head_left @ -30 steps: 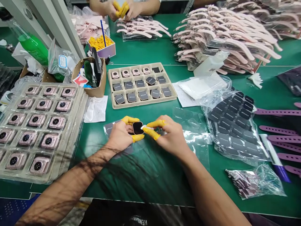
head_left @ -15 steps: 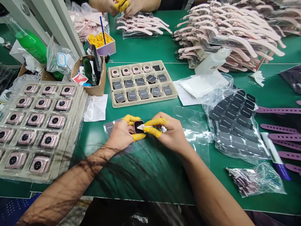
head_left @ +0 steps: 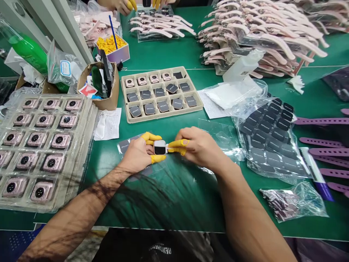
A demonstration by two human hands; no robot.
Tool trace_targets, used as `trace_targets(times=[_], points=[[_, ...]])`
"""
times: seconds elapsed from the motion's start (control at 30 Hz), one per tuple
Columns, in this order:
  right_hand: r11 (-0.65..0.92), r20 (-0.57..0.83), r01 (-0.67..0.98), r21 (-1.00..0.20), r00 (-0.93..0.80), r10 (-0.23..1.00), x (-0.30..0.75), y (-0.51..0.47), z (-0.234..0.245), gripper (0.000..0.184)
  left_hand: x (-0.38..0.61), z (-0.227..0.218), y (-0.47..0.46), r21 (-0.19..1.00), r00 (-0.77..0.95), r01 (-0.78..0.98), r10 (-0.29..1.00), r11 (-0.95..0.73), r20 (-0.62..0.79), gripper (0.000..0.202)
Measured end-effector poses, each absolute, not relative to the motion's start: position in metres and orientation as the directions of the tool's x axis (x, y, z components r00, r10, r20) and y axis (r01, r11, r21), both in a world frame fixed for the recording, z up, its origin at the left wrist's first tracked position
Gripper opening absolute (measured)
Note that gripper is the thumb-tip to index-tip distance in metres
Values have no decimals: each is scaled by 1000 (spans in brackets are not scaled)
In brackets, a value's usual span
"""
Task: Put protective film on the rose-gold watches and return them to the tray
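Note:
My left hand [head_left: 136, 154], with yellow finger cots on the thumb and forefinger, grips a smartwatch case [head_left: 160, 148] by its left side, dark screen up. My right hand [head_left: 199, 147] also wears yellow finger cots. Its fingertips pinch a small piece of white wipe [head_left: 167, 147] at the right edge of the case. Most of the wipe is hidden by the fingers. Under my left hand, clear film with a dark printed card [head_left: 123, 146] lies on the green table. Beyond my hands sits a moulded tray [head_left: 160, 117] with pink watch cases and dark square pieces in its compartments.
Stacked trays [head_left: 81, 145] of pink watch cases stand at left, near a cardboard box [head_left: 110, 103]. At right lie a bag of dark screen stickers [head_left: 268, 138], a marker [head_left: 317, 174] and a small bag [head_left: 294, 203]. A co-worker's hands [head_left: 125, 5] are across the table.
The white wipe has moved off the screen to the case's right edge as my right hand turned. My left hand still holds the case. The co-worker's hands have separated.

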State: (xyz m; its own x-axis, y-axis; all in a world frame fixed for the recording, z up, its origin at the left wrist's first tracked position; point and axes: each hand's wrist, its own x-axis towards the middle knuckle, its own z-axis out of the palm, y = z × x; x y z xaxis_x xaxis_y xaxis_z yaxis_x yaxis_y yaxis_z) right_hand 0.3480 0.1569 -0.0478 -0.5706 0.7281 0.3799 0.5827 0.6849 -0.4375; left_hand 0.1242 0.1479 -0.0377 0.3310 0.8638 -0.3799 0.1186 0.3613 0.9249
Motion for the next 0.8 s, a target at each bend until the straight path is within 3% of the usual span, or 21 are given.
trace_targets(times=[0.13, 0.23, 0.3, 0.43, 0.5, 0.57, 0.63, 0.73, 0.8], points=[[587, 480, 581, -564, -347, 806, 350, 151, -41, 13, 125, -36, 149, 922, 309, 68, 870, 382, -383, 58], [633, 494, 444, -634, -398, 773, 328, 146, -44, 10, 123, -42, 149, 941, 319, 112, 885, 320, -339, 60], [634, 484, 461, -621, -411, 773, 314, 146, -50, 8, 122, -45, 148, 949, 325, 117, 892, 292, -314, 58], [486, 560, 685, -543, -136, 817, 310, 149, -58, 3, 123, -47, 147, 935, 290, 90, 889, 343, -354, 59], [517, 580, 637, -572, -131, 804, 311, 148, -59, 6, 124, -46, 147, 934, 271, 124, 894, 336, -357, 59], [598, 568, 539, -594, -245, 785, 310, 147, -60, 8, 124, -44, 147, 940, 286, 154, 897, 305, -338, 57], [585, 534, 568, -579, -279, 798, 308, 147, -61, 5, 124, -42, 147, 942, 297, 139, 894, 306, -334, 55], [425, 527, 709, -563, -89, 846, 304, 147, -62, 6, 125, -41, 147, 926, 262, 106, 888, 361, -377, 56], [435, 539, 672, -600, -63, 840, 301, 146, -63, 6, 126, -41, 147, 924, 253, 116, 889, 365, -383, 58]])
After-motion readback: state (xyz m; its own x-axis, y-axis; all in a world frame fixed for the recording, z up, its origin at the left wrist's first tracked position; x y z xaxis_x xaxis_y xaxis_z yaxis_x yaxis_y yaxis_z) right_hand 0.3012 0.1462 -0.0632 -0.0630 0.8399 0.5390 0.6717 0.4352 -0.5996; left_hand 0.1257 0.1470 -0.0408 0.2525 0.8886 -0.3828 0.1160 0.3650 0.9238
